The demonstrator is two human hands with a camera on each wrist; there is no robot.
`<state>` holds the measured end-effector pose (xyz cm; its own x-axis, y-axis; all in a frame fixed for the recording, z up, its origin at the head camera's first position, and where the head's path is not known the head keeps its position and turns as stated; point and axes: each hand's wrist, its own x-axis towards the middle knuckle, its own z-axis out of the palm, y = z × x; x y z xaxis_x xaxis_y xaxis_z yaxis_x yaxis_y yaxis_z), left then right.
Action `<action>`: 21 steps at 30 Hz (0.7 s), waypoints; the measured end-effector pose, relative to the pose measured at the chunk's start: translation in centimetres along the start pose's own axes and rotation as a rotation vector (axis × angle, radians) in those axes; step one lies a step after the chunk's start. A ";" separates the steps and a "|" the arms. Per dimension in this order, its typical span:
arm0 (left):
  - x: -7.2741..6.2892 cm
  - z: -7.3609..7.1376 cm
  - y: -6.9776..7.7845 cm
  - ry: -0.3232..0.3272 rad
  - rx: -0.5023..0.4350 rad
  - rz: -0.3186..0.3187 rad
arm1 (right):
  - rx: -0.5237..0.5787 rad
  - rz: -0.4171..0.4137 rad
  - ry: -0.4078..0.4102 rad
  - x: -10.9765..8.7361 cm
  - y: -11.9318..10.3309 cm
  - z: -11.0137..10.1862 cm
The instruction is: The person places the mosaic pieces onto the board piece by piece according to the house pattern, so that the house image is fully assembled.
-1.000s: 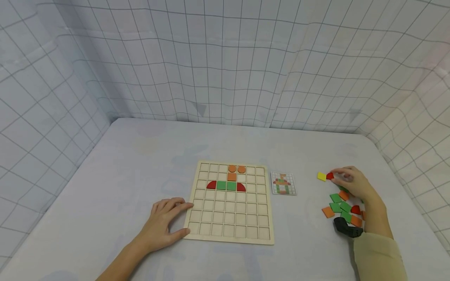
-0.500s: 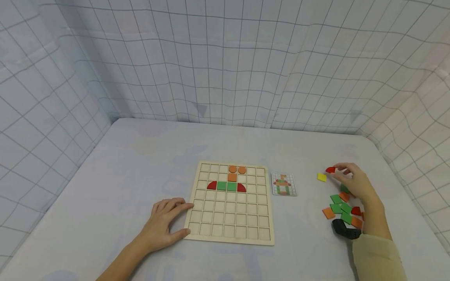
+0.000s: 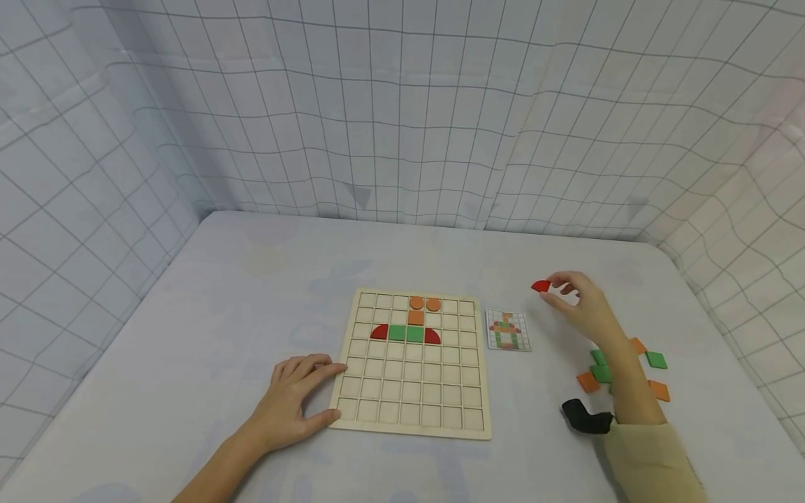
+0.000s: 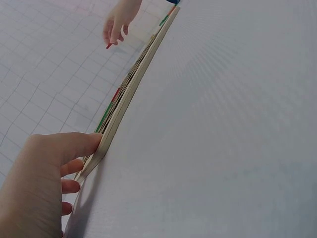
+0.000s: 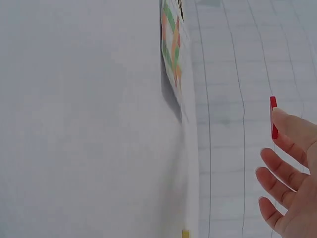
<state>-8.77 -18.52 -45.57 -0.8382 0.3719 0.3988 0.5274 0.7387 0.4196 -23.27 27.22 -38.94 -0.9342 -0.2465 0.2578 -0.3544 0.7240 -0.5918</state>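
Observation:
My right hand (image 3: 583,306) pinches a red quarter-circle tile (image 3: 540,286) between thumb and index finger, raised over the table to the right of the board. In the right wrist view the tile (image 5: 273,118) is edge-on and the other fingers curl loosely. My left hand (image 3: 291,399) lies at the left side of the wooden grid board (image 3: 410,432), its thumb and index fingertip touching the edge. On the board are two orange circles (image 3: 424,304), an orange square (image 3: 416,318), two green squares (image 3: 405,334) and a red quarter-circle (image 3: 379,332) at each end of their row.
A small pattern card (image 3: 508,330) lies just right of the board. Several loose green and orange tiles (image 3: 600,374) are spread at the right, partly hidden by my right forearm. A yellow tile (image 5: 185,233) shows at the bottom of the right wrist view. Grid-patterned curtains (image 3: 415,126) surround the table.
My right hand has lifted the red quarter-circle tile from beside the yellow tile and carried it left and away from me, toward the card. The left hand and the board have stayed put.

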 end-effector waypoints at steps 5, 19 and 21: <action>0.0 0.0 0.0 0.002 0.001 0.003 | 0.046 -0.067 0.008 0.5 -2.9 2.3; 0.0 0.0 0.0 -0.006 -0.005 -0.004 | 0.120 -0.186 -0.097 0.1 -10.7 8.0; 0.0 0.0 -0.1 -0.003 -0.002 -0.001 | 0.133 -0.202 -0.104 0.0 -11.5 8.7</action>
<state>-8.79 -18.58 -45.63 -0.8394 0.3726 0.3956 0.5265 0.7381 0.4219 -19.50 13.26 -38.80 -0.8409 -0.4470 0.3052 -0.5297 0.5640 -0.6335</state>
